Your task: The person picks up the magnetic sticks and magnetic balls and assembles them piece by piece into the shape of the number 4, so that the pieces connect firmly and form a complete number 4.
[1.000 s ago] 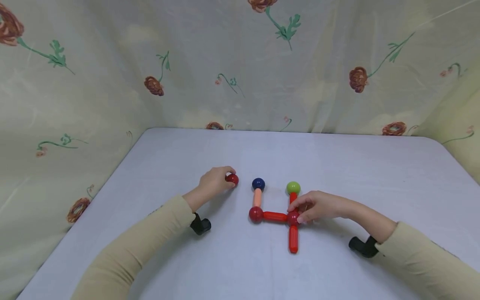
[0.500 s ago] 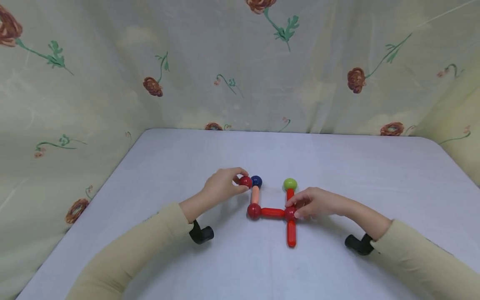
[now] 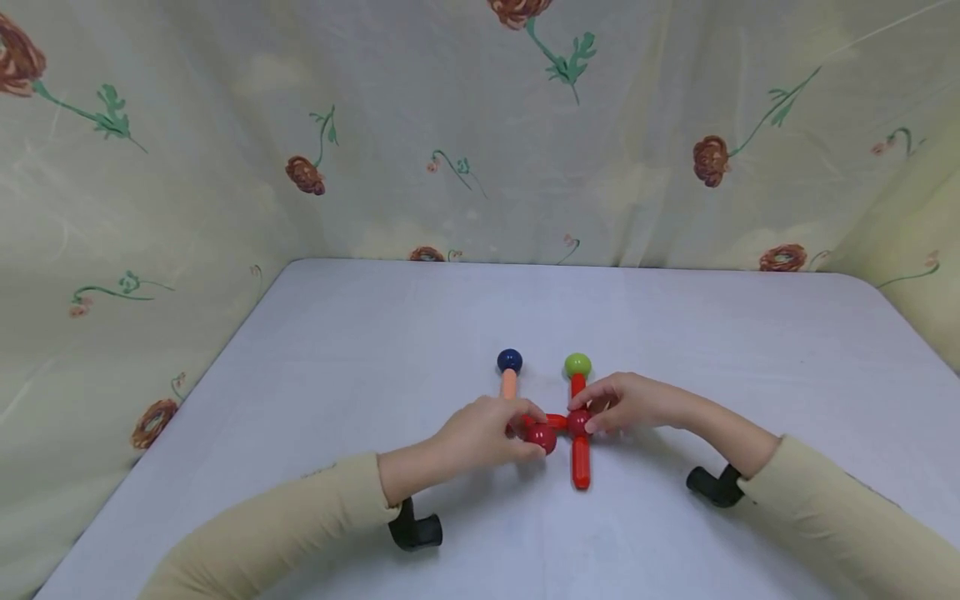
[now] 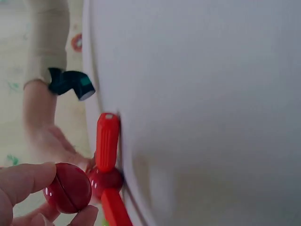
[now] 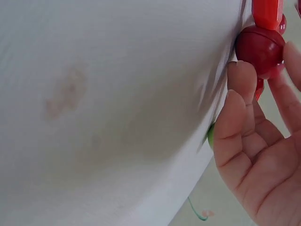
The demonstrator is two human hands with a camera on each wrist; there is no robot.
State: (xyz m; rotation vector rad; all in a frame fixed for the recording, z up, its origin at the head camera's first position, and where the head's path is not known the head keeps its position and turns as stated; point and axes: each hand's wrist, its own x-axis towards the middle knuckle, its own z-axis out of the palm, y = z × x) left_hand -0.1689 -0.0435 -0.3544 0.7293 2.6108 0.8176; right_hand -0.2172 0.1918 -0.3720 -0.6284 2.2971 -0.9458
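In the head view my left hand [image 3: 480, 435] pinches a loose red ball [image 3: 542, 439], held over a red rod [image 3: 557, 421] of a ball-and-rod piece. My right hand [image 3: 637, 406] grips the red ball joint [image 3: 579, 423] of that piece between thumb and fingers. From this joint one red rod runs back to a green ball [image 3: 578, 365], and another red rod [image 3: 581, 464] points toward the front with a bare end. A dark blue ball [image 3: 510, 361] tops a peach rod [image 3: 509, 383]. The red ball at that rod's lower end is mostly hidden behind my left hand.
A white-covered table [image 3: 360, 333] lies beneath everything. A flower-patterned curtain [image 3: 375, 100] hangs behind it and at both sides. Each wrist carries a black camera mount, the left one [image 3: 415, 527] low over the tabletop.
My left hand has carried the loose red ball rightward, past the blue ball, then toward the front beside the right-hand joint. My right hand keeps its grip, and the piece shifts slightly in view.
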